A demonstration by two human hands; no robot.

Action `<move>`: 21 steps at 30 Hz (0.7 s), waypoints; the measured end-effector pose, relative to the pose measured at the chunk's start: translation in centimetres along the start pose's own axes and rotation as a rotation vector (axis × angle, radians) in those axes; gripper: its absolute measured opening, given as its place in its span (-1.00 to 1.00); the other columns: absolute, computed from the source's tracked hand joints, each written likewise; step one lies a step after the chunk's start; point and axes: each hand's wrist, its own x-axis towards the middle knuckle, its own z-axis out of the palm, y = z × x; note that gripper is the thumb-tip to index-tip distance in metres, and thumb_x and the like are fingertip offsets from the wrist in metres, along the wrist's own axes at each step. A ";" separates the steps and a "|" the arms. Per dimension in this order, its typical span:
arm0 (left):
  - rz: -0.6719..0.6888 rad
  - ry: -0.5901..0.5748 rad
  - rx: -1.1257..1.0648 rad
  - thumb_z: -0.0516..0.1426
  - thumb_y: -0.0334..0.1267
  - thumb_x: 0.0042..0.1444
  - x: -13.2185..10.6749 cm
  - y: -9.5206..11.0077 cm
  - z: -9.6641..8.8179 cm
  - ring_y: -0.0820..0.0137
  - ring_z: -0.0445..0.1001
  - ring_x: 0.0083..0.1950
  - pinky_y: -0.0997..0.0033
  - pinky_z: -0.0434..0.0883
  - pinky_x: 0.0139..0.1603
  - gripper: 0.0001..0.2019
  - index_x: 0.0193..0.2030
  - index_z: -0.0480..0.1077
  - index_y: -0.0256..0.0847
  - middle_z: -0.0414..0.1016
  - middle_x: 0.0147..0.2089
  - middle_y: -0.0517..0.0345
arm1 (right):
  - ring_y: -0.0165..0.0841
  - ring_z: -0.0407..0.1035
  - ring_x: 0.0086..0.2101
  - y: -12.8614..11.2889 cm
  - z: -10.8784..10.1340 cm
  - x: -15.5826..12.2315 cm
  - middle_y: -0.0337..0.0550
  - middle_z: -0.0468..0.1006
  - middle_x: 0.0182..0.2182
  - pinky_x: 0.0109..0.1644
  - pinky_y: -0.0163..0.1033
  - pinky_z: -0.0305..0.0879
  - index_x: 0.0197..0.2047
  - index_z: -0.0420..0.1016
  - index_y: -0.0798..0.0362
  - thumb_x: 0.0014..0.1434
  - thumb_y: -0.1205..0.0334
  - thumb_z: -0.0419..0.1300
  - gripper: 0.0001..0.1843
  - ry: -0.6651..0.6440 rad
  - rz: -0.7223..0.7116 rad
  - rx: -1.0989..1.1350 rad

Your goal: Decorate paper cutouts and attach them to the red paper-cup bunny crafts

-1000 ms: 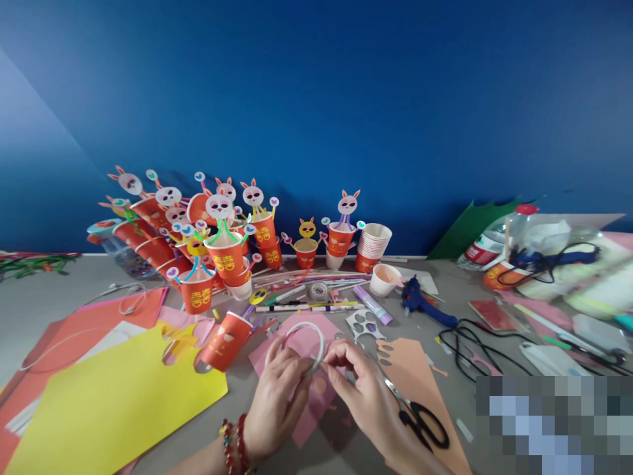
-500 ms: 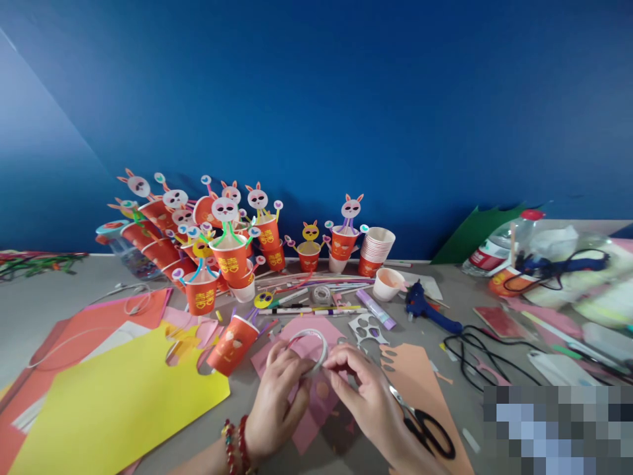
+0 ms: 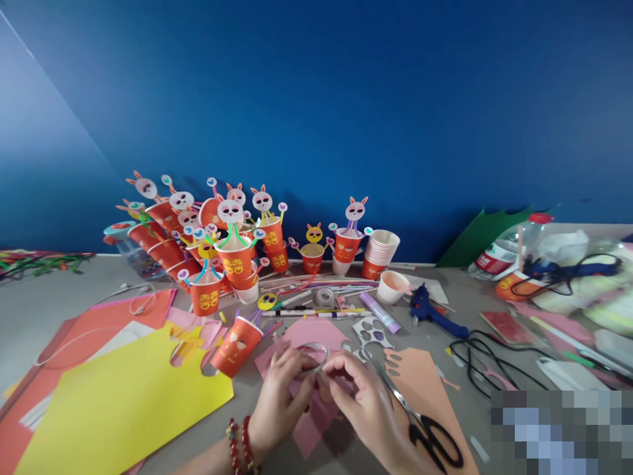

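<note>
A thin whitish ring, which looks like a roll of tape (image 3: 324, 353), is pinched between my two hands over a pink paper sheet (image 3: 309, 445). My left hand (image 3: 285, 389), with red bead bracelets at the wrist, grips its near left side. At its right edge, my right hand (image 3: 359, 396) has thumb and forefinger pressed together; whatever lies between those tips is too small to make out. Black-handled scissors (image 3: 418, 419) rest beside my right hand on orange paper (image 3: 413, 366). An orange cup (image 3: 237, 346) leans left of my left hand.
Decorated cups with rabbit faces (image 3: 235, 257) crowd the back left. Yellow paper (image 3: 128, 402) covers the left front. Pens, a glue stick (image 3: 380, 312) and a white cup (image 3: 393, 287) lie ahead. A blue glue gun (image 3: 435, 313) and black cable (image 3: 494, 356) occupy the right.
The ring has tipped flatter and come lower between my hands. My fingers stay close together on it. The whole view has shifted slightly.
</note>
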 end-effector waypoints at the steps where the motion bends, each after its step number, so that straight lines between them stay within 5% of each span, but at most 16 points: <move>1: -0.013 0.008 -0.006 0.07 -0.37 0.25 0.0 0.1 0.0 0.29 0.49 -0.20 0.26 0.36 -0.06 -0.89 -0.22 0.42 -0.15 0.54 -0.29 0.14 | -0.28 0.48 -0.28 0.0 0.1 0.0 -0.17 0.57 -0.30 -0.15 -0.26 0.42 -0.17 0.48 -0.03 0.20 0.37 0.13 -0.83 0.008 -0.006 -0.014; 5: -0.072 0.033 -0.032 0.08 -0.37 0.22 -0.1 0.2 0.1 0.30 0.46 -0.26 0.36 0.35 -0.23 -0.90 -0.29 0.41 -0.16 0.51 -0.33 0.14 | -0.27 0.49 -0.28 0.2 0.3 0.0 -0.16 0.58 -0.29 -0.16 -0.25 0.42 -0.17 0.46 -0.04 0.18 0.42 0.10 -0.78 0.011 -0.030 -0.061; 10: -0.073 0.053 -0.017 0.08 -0.40 0.19 -0.1 0.1 0.4 0.32 0.43 -0.27 0.38 0.32 -0.24 -0.90 -0.31 0.40 -0.17 0.49 -0.35 0.17 | -0.28 0.45 -0.29 -0.1 0.4 0.0 -0.19 0.52 -0.35 -0.12 -0.23 0.36 -0.34 0.39 -0.02 0.19 0.47 0.09 -0.81 0.008 -0.092 -0.125; 16: -0.102 0.088 -0.041 0.08 -0.41 0.16 -0.2 0.4 0.4 0.34 0.40 -0.30 0.37 0.31 -0.23 -0.90 -0.34 0.37 -0.18 0.45 -0.38 0.17 | -0.26 0.40 -0.21 -0.9 0.4 -0.2 -0.17 0.48 -0.29 -0.03 -0.16 0.30 -0.27 0.36 -0.03 0.27 0.49 0.04 -0.78 0.022 -0.225 -0.241; 21: -0.293 0.019 -0.369 0.06 -0.28 0.24 -0.3 1.0 0.6 0.42 0.37 -0.47 0.45 0.32 -0.41 -0.86 -0.34 0.36 -0.21 0.38 -0.44 0.21 | -0.26 0.39 -0.18 -0.8 0.9 -0.4 -0.13 0.45 -0.23 -0.06 -0.17 0.31 -0.21 0.34 -0.02 0.32 0.48 0.03 -0.81 0.035 -0.271 -0.275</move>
